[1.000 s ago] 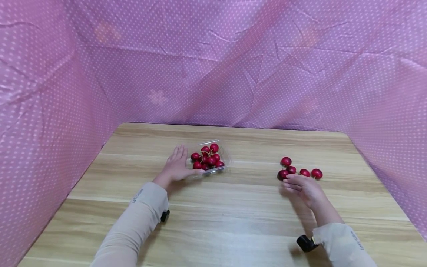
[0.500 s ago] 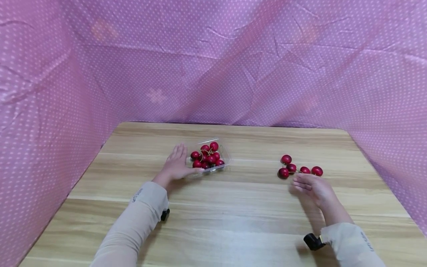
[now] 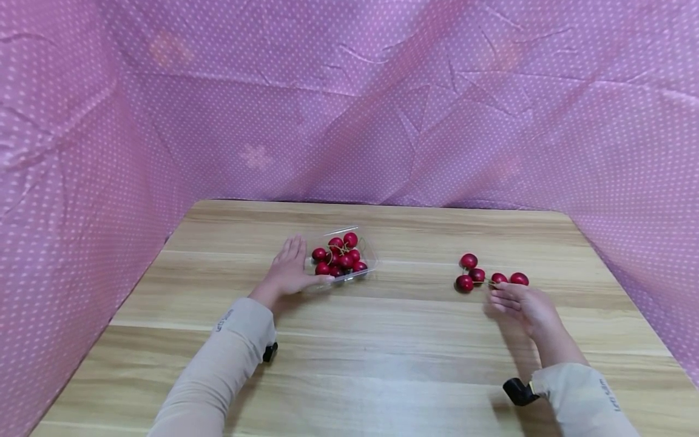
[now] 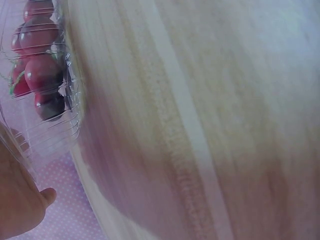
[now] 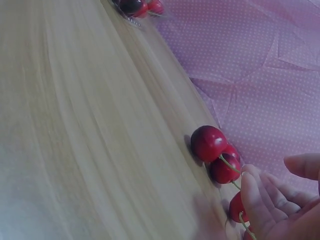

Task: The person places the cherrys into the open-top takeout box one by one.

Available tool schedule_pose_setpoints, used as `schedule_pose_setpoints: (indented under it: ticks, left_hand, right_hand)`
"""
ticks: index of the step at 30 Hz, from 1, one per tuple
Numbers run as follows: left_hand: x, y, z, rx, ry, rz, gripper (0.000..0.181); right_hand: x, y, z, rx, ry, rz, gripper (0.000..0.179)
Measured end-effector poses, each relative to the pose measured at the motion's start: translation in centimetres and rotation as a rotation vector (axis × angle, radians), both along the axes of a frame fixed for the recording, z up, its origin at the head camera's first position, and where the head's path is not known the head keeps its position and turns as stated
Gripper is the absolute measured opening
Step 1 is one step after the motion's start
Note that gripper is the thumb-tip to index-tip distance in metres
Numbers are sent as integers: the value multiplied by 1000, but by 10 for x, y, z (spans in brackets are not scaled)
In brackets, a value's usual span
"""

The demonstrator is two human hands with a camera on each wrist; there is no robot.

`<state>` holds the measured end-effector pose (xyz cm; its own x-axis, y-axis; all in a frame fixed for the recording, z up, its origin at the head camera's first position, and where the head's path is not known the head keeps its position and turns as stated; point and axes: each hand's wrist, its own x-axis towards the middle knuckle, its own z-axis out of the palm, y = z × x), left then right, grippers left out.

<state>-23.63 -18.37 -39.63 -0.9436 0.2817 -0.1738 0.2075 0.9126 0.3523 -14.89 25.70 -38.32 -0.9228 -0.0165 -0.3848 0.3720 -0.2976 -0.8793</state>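
Observation:
In the head view, a clear plastic box point(image 3: 356, 276) full of red cherries point(image 3: 345, 261) stands left of the table's middle. My left hand point(image 3: 286, 270) rests against its left side, fingers straight and thumb along the near edge. On the right lie several loose cherries point(image 3: 468, 261) with green stems. My right hand point(image 3: 526, 306) is just in front of them, its fingertips right at the cherry point(image 3: 499, 278) second from the right. The right wrist view shows the thumb apart from the fingers, beside a cherry point(image 5: 236, 207) and its stem. Nothing is gripped.
The wooden table point(image 3: 393, 358) extends between the box and the loose cherries. Pink dotted cloth point(image 3: 349, 121) hangs behind the table and along both sides. A black wrist camera point(image 3: 519, 391) sits under the right cuff.
My right hand has moved to the right, from the leftmost loose cherries to those farther right, uncovering the left ones. My left hand and the box stay in place.

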Motion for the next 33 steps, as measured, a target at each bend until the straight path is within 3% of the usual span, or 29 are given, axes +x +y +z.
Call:
schedule_pose_setpoints:
  ticks: [11, 20, 33]
  left_hand:
    - [0, -1, 0, 0, 2, 0, 120]
    - [1, -1, 2, 2, -5, -7, 119]
    - [1, 0, 2, 2, 1, -4, 120]
  right_hand:
    - [-4, 3, 0, -7, -7, -25, 22]
    - [-8, 1, 4, -41, -79, -64, 28]
    - [-13, -2, 1, -29, -116, -87, 18]
